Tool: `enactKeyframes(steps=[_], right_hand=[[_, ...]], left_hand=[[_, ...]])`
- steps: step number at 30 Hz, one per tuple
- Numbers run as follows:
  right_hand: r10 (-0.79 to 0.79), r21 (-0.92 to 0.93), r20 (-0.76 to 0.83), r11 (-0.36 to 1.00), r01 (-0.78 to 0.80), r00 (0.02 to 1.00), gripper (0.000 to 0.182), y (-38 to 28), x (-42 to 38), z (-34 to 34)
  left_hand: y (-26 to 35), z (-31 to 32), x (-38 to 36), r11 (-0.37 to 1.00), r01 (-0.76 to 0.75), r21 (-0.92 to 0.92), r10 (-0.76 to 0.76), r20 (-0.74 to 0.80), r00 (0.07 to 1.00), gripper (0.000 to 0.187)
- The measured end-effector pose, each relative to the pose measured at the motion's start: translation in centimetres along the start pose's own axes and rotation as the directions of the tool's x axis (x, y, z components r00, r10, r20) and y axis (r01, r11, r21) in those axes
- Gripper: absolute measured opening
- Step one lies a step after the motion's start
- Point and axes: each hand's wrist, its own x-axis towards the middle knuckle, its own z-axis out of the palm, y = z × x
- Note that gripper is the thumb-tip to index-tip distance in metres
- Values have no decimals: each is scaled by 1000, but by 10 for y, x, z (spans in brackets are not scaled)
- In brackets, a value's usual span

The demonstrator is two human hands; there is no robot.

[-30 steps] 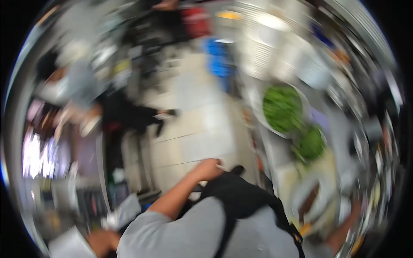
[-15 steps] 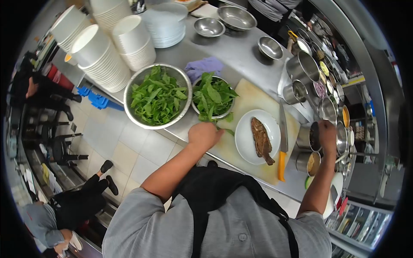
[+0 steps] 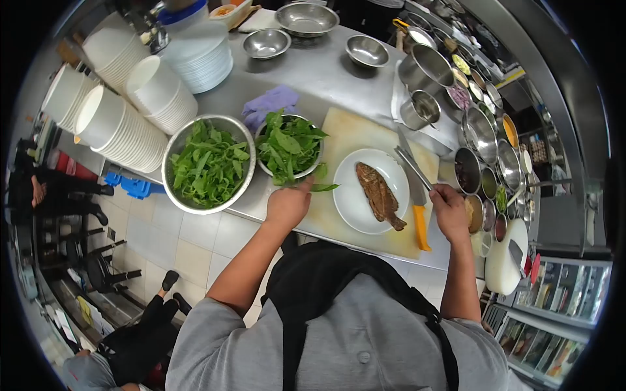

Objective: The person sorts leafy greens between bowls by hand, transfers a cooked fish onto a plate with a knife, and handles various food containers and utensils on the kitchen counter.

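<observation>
My left hand (image 3: 289, 206) is in front of the smaller metal bowl (image 3: 319, 163), heaped with green leaves (image 3: 287, 144). Its index finger is stretched toward the bowl's rim and a loose leaf (image 3: 325, 188); the other fingers curl under, partly hidden. Metal tongs (image 3: 413, 167) are gripped in my right hand (image 3: 450, 212), tips pointing up and left over the knife. A browned whole fish (image 3: 378, 195) lies on a white plate (image 3: 344, 207) on the cutting board (image 3: 339, 130). Beside the plate rests a knife with a yellow handle (image 3: 421, 228).
A larger metal bowl (image 3: 171, 195) of leaves stands at the counter's left edge, before stacked white tubs (image 3: 124, 133) and plates (image 3: 199, 62). A purple cloth (image 3: 270, 103) lies behind. Ingredient containers (image 3: 468, 171) crowd the right. Another person (image 3: 140, 332) is at lower left.
My right hand has come left from the dark container at the right and now holds tongs over the board. My left hand has drawn back slightly, its index finger extended. The camera view has shifted.
</observation>
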Motion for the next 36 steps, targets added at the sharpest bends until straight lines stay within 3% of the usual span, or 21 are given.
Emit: enactKeyframes(steps=[3, 5, 8, 11, 12, 13, 15, 16, 17, 19, 21, 23, 24, 26, 28, 29, 33, 36], right_hand=[[-37, 57, -89, 998, 42, 995, 26, 13, 0, -2], [-40, 87, -112, 995, 50, 993, 26, 23, 1, -6], [-26, 42, -166, 999, 33, 986, 26, 30, -5, -15], [36, 84, -186, 996, -20, 982, 26, 38, -12, -20], [56, 109, -190, 993, -35, 980, 26, 43, -14, -19], [76, 133, -194, 990, -50, 978, 26, 50, -17, -19], [70, 140, -221, 989, -39, 973, 26, 71, -21, -12], [55, 137, -244, 990, -22, 968, 27, 80, -22, -11], [61, 146, -267, 989, -22, 962, 27, 86, -23, -11], [145, 262, -223, 961, -84, 964, 27, 94, -31, -6], [144, 277, -197, 957, -86, 970, 27, 86, -43, -9], [135, 276, -179, 957, -82, 975, 27, 89, -57, -16], [143, 268, -187, 959, -89, 972, 27, 96, -65, -18], [155, 274, -198, 957, -97, 968, 26, 98, -76, -19], [319, 439, -112, 866, -242, 941, 25, 92, -87, -24], [328, 444, -117, 862, -247, 937, 25, 95, -90, -21], [239, 429, -121, 888, -166, 964, 23, 100, -89, -11], [147, 392, -125, 916, -87, 981, 25, 99, -84, -6]], left_hand=[[3, 3, 7, 997, 17, 70, -17, 1, 1000, 15], [12, -14, 8, 991, -110, -74, 99, -131, 986, 11], [36, -70, 7, 985, -153, -84, 108, -393, 913, 6], [20, -108, 13, 998, -48, -52, 6, -611, 791, 10], [4, -115, 13, 998, 33, -57, -60, -577, 815, 21], [-10, -117, 14, 998, 22, -54, -49, -574, 817, 21], [-28, -116, 22, 920, 326, 217, -246, -330, 912, 33], [-22, -110, 24, 934, 340, 108, -279, -370, 886, 44], [-9, -102, 35, 942, 317, 110, -255, -376, 891, 44], [20, -81, 47, 998, -31, 56, 51, -405, 913, 36], [28, -53, 68, 956, -282, 85, 293, -198, 935, 23], [31, -28, 77, 922, -338, 190, 347, -16, 938, 9], [34, -23, 77, 919, -339, 199, 349, -19, 937, 9], [35, -18, 73, 804, -457, 382, 446, 123, 887, 6], [24, -7, 74, 815, -425, 393, 430, 80, 899, 6], [21, -3, 75, 832, -390, 395, 412, 31, 911, 7], [16, 1, 77, 847, -393, 358, 408, 34, 912, 6], [25, -6, 65, 883, -351, 310, 396, -96, 913, 7]])
